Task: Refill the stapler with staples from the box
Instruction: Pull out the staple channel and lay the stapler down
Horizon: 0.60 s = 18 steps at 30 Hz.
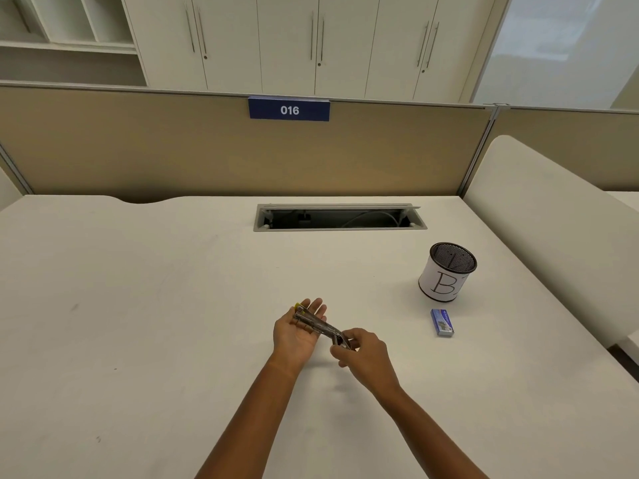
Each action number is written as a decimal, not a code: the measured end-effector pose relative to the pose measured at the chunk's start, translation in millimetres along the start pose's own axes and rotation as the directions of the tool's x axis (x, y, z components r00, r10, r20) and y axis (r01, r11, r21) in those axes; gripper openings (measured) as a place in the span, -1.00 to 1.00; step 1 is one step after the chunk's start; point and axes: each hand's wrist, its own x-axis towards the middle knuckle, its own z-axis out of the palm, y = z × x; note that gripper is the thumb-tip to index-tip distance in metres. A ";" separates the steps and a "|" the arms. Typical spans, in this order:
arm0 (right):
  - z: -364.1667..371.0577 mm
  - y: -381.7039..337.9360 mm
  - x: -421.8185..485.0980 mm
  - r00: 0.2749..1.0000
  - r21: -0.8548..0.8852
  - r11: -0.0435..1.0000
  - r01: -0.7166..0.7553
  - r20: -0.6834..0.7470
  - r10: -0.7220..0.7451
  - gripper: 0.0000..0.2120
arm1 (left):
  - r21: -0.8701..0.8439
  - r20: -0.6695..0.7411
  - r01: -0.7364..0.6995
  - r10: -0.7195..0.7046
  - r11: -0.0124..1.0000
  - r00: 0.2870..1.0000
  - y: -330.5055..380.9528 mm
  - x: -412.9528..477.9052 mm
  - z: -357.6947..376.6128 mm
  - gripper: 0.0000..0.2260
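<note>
Slim silvery stapler (320,325), yellow-tipped

We are looking at a bright, evenly lit scene with a faint warm cast. Soft light is falling from above, and the frosted glass panel (560,46) at upper right is glowing paler than the rest. We are finding only weak, diffuse shadows: a dim smudge is lying on the desk (138,305) under the left hand (294,335) and right hand (366,354). The stapler (318,323) is looking slightly smeared, its metal barely glinting. Toward the edges the wide lens is bending the partition (173,150) top and tilting the cabinet doors (287,39); fine detail is looking soft throughout.
</note>
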 end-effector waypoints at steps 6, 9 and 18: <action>1.2 4.2 -0.8 0.994 -0.071 0.995 0.063 -0.085 -0.069 -0.73 | 0.029 -0.025 0.028 -0.027 0.999 0.999 0.2 1.7 -1.3 -0.68; 0.3 7.6 2.7 0.984 -0.116 0.987 0.108 -0.131 -0.123 -0.64 | 0.153 -0.080 0.018 -0.005 0.988 0.997 -2.0 2.8 -5.7 -0.68; 3.7 11.7 12.9 0.987 -0.072 0.990 0.124 -0.090 -0.130 -0.58 | 0.462 -0.024 -0.098 0.123 0.882 0.992 -3.5 3.2 -3.1 -0.65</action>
